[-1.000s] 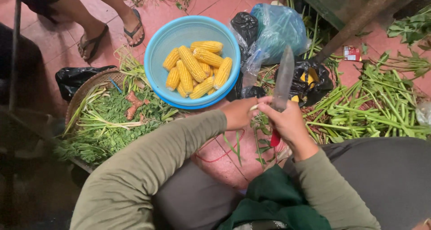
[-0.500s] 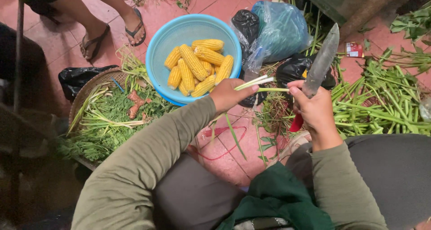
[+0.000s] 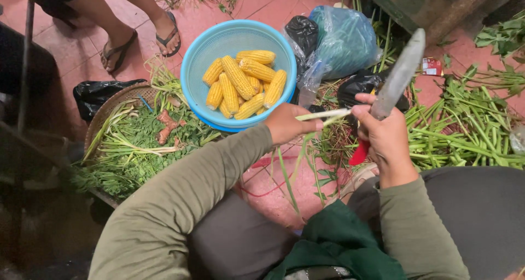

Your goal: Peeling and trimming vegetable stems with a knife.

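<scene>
Gripped between left hand (image 3: 286, 124) and knife-holding right hand (image 3: 383, 132): stalk (image 3: 322, 115).

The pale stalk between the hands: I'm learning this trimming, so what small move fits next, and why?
Probably lower the knife onto the pale stalk. The left hand grips the stalk and the right hand pinches its other end, but the blade points up and away, clear of it.

Red tiled floor (image 3: 71, 53), perhaps a dark stool leg (image 3: 24, 61)
</scene>
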